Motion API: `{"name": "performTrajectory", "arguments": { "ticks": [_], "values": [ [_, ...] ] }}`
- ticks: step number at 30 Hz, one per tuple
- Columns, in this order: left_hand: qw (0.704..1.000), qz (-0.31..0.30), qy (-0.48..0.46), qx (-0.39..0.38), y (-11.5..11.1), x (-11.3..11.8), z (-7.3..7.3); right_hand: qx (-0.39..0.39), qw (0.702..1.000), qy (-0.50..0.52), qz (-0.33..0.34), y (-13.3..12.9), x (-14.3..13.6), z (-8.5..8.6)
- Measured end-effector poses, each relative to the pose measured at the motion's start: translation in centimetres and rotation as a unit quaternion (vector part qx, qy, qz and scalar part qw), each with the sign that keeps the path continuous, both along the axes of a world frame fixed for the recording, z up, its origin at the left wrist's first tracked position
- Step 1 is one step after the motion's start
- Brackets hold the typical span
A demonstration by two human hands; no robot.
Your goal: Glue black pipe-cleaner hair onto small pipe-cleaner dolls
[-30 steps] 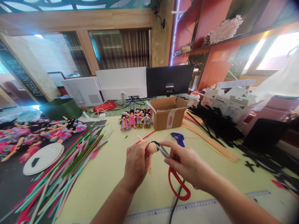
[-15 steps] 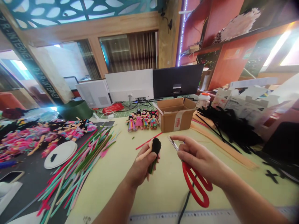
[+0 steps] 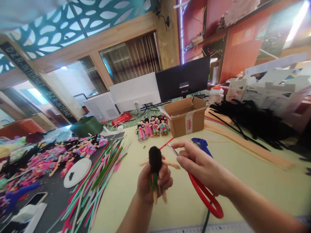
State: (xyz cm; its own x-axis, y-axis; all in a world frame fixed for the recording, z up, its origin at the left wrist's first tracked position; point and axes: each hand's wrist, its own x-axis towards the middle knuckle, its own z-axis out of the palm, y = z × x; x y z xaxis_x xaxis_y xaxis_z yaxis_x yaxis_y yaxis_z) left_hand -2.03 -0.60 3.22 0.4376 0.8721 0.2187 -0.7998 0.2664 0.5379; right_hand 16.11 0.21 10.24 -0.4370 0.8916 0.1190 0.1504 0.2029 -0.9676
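A small pipe-cleaner doll (image 3: pixel 155 160) is held upright in my left hand (image 3: pixel 152 181), its fingers wrapped round the body. The black hair faces me, with green strips below it, arms stretched to both sides and two legs hanging down. My right hand (image 3: pixel 200 161) grips red-handled scissors (image 3: pixel 206 197) near the pivot, their metal blades pointing up and left above the doll's right-side arm. The blades look closed and apart from the doll. Behind my right hand lies a blue tool (image 3: pixel 202 144), partly hidden.
Finished dolls (image 3: pixel 152 126) stand beside a cardboard box (image 3: pixel 188 121). Coloured pipe cleaners (image 3: pixel 97 178) and a white plate (image 3: pixel 77 173) lie left, near a doll pile (image 3: pixel 82 145) and a blue glue gun (image 3: pixel 19 195). Black pipe cleaners (image 3: pixel 252 121) lie right.
My left hand has turned the doll so its hair faces me and its arms and legs show. The view has tilted and shifted, uncovering the blue tool behind my right hand.
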Motion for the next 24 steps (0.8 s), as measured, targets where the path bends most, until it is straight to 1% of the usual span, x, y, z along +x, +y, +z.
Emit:
{"name": "performTrajectory", "arguments": {
  "ticks": [4,6,9,12,15,20,22,24],
  "values": [
    [1.000,-0.005,-0.004,-0.001,0.0,0.0,-0.1,-0.026,0.998,0.059,0.018,-0.8,-1.0,0.0],
    [1.000,-0.008,0.000,-0.003,0.0,-0.1,-0.2,-0.065,0.993,0.100,0.023,-1.4,-1.5,0.5],
    [1.000,0.003,0.026,-0.009,0.1,-0.4,-0.3,-0.140,0.977,0.159,0.034,-2.2,-1.9,1.2],
    [0.998,0.022,0.058,-0.007,0.3,-0.7,-0.7,-0.183,0.960,0.205,0.054,-2.4,-1.9,1.2],
    [0.996,0.031,0.085,0.007,0.5,-0.9,-0.9,-0.181,0.955,0.226,0.058,-2.3,-1.8,0.7],
    [0.990,0.050,0.134,0.008,0.7,-1.0,-1.0,-0.174,0.962,0.206,0.050,-2.1,-2.0,0.6],
    [0.984,0.077,0.160,0.020,0.8,-1.0,-1.0,-0.152,0.970,0.181,0.052,-2.1,-2.1,0.4],
    [0.971,0.122,0.204,0.040,0.9,-0.9,-0.8,-0.095,0.986,0.133,0.031,-2.0,-2.1,-0.3]
  ]
}}
